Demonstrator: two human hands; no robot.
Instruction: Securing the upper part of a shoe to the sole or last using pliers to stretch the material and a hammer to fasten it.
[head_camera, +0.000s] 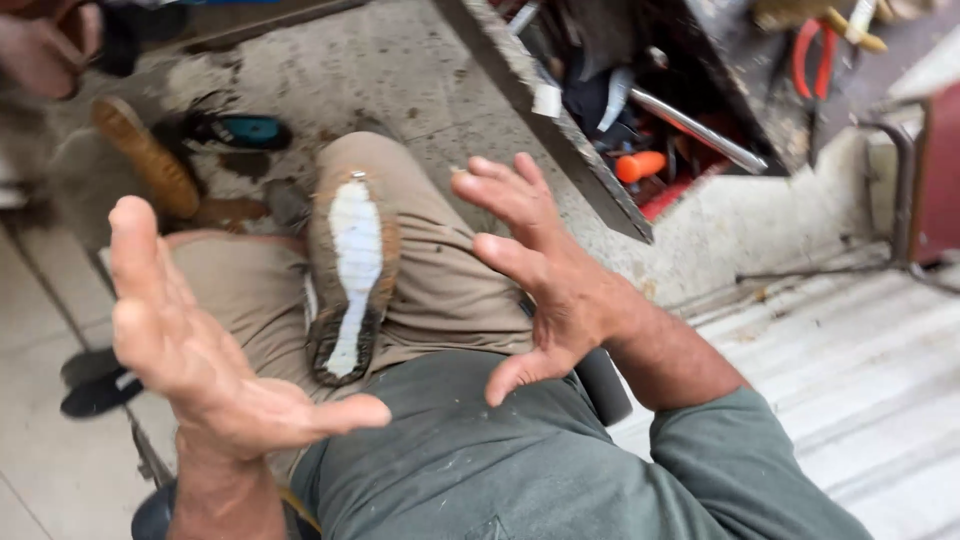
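A worn shoe (350, 275) lies sole-up on my lap, on my tan trousers; its brown sole has a long white patch down the middle. My left hand (195, 345) is raised to the left of it, palm inward, fingers spread, holding nothing. My right hand (535, 270) is raised to the right of the shoe, fingers apart and also empty. Neither hand touches the shoe.
A loose brown sole (145, 155) and a dark shoe with a blue insole (240, 130) lie on the stained concrete floor ahead. An open box of tools (660, 130) with an orange handle and metal bar stands at upper right. A black shoe (95, 385) lies at left.
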